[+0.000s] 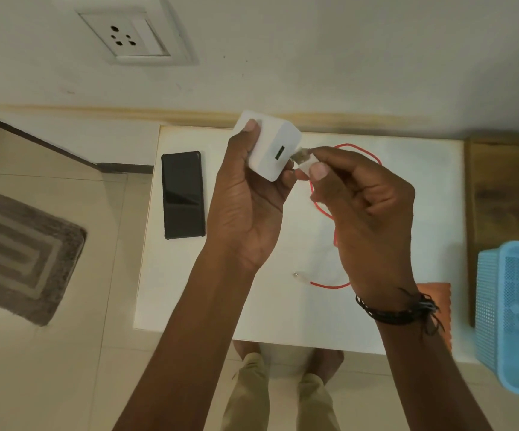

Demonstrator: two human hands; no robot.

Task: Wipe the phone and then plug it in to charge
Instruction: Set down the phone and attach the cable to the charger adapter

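**Head view: charger block and cable plug held close together above the white surface**

The left hand (245, 194) has its grip clenched around a white charger block (275, 150), thumb on the upper face, with the block's port turned toward the other hand. The right hand (367, 209) pinches the white USB plug (303, 158) of a red cable (323, 209) between thumb and fingers; the plug's metal tip sits just beside the port, and whether it touches cannot be told. The cable loops down onto the white surface (189, 290), its small free end (298, 276) lying near the front edge. The phone (183, 194), dark and in a black case, lies flat on the left part of the surface, apart from both hands. An orange cloth (436, 301) shows behind the right wrist. A wall socket (127, 37) sits on the wall above, and a blue basket (513, 312) stands to the right.
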